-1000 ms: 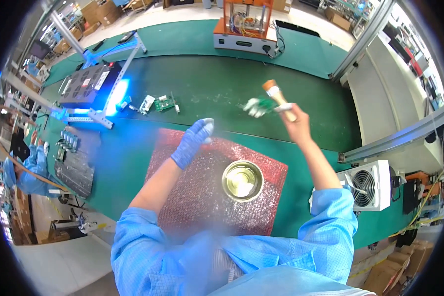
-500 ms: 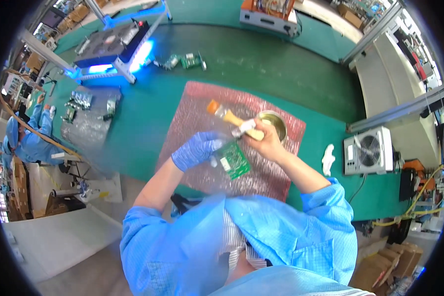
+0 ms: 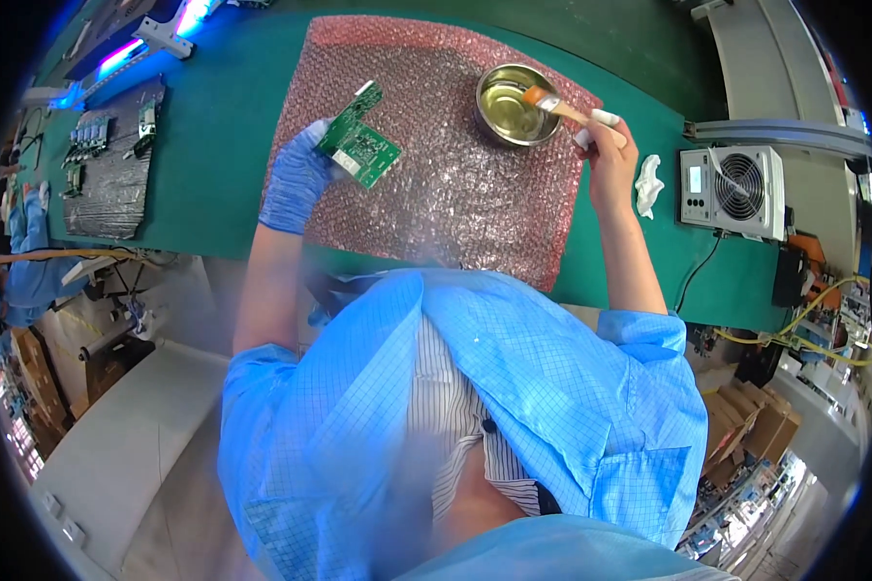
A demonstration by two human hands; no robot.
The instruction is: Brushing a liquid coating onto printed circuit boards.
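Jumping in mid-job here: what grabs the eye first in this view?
The pink bubble-wrap mat on the green bench stands out first. Over its left part, the blue-gloved left hand holds a green circuit board tilted. At the mat's far right corner, the right hand dips a brush into a small metal bowl of liquid; a white fan unit sits further right.

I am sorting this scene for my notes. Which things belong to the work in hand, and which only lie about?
In use: circuit board in left hand; brush in right hand, its bristles in the metal bowl; pink bubble wrap.

Lying about: white cloth; fan unit; other boards at far left.
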